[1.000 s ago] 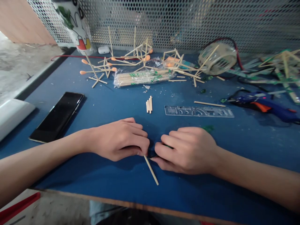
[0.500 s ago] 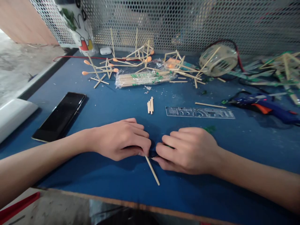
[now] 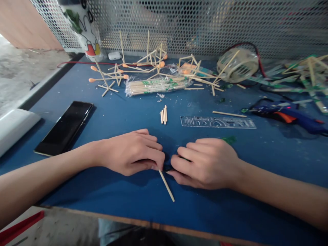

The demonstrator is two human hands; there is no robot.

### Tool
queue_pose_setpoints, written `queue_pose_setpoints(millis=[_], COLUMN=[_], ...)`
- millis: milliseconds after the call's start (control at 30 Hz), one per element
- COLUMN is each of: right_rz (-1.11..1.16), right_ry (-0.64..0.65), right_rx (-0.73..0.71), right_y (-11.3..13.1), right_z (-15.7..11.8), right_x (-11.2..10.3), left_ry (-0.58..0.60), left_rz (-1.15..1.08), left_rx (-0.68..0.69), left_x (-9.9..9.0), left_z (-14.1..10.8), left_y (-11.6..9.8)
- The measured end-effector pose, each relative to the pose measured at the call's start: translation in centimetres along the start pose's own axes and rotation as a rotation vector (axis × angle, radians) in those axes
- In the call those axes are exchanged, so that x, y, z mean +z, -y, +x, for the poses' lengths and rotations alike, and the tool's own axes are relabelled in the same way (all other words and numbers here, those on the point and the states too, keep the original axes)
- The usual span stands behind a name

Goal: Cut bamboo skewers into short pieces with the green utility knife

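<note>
My left hand (image 3: 137,152) is closed in a pinch on a thin wooden stick (image 3: 167,187), whose free end slants down toward the table's front edge. Close by on the right, my right hand (image 3: 205,164) is curled shut around something mostly hidden. A sliver of green shows between its fingers, and a thin, fine edge shows near the thumb, pointing at the stick. Beyond the hands lie several short cut stick pieces (image 3: 163,114) side by side. A clear plastic ruler (image 3: 217,122) lies past my right hand, with another loose stick (image 3: 229,114) just behind it.
A blue glue gun (image 3: 294,116) rests at right. A phone (image 3: 65,128) and a white object (image 3: 16,128) are at left. Along the back are a wrapped stick bundle (image 3: 156,86), glued stick frames (image 3: 153,59), a tape roll (image 3: 237,65) and a bottle (image 3: 85,34) before a perforated metal panel (image 3: 179,24).
Both hands hold nearly the same pose around the stick. The whole view has shifted very slightly, and no object has been picked up or put down.
</note>
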State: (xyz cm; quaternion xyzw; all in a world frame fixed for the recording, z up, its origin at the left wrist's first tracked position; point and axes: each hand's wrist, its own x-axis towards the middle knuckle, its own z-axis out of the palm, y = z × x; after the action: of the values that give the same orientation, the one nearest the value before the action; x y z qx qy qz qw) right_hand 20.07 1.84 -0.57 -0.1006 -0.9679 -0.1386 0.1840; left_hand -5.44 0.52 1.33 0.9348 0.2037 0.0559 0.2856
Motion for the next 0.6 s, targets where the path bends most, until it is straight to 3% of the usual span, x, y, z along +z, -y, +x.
queue_pose_setpoints(millis=[600], right_rz=[0.015], right_ry=[-0.018], right_rx=[-0.033], right_y=[-0.15], right_z=[0.26], right_x=[0.03], left_ry=[-0.004], left_rz=[0.042], left_rx=[0.001], left_x=[0.09], left_z=[0.06], left_y=[-0.08])
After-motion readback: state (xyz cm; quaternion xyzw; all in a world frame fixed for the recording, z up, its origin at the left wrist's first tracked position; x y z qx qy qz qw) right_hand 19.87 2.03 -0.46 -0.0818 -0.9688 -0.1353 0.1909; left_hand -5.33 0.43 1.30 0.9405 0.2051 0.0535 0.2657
